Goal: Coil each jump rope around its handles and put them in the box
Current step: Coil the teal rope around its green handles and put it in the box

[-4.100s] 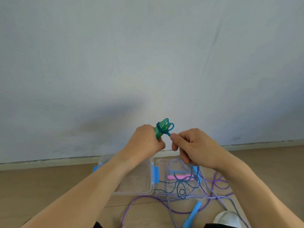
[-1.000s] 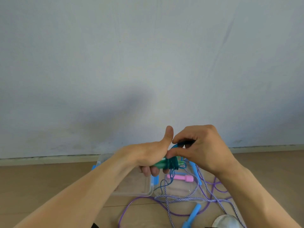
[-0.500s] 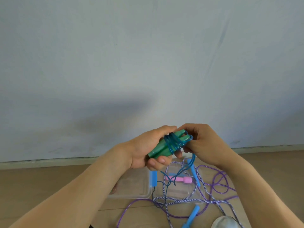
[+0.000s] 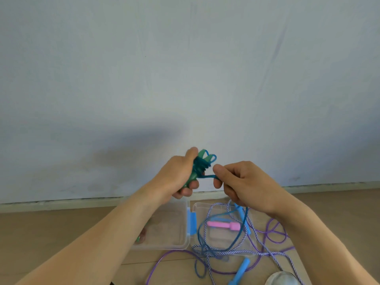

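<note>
Item: blue jump rope (image 4: 205, 239), green handles (image 4: 193, 173).
- Location: handles held upright in front of wall, above floor (image 4: 61, 233); several turns wound round upper part; free length hangs to tangle over clear plastic box (image 4: 164, 243).
- Left hand (image 4: 178, 177): clenched round both handles.
- Right hand (image 4: 244, 182): cord pinched taut just beside coil.
- Handling, judged: light; cord thin, springy, slick, likely to unwind if tension dropped. Best gripped at handles, thumb kept over turns.
- Also on floor: purple rope (image 4: 273, 231), striped rope (image 4: 207, 214), pink handle (image 4: 222, 224).
</note>
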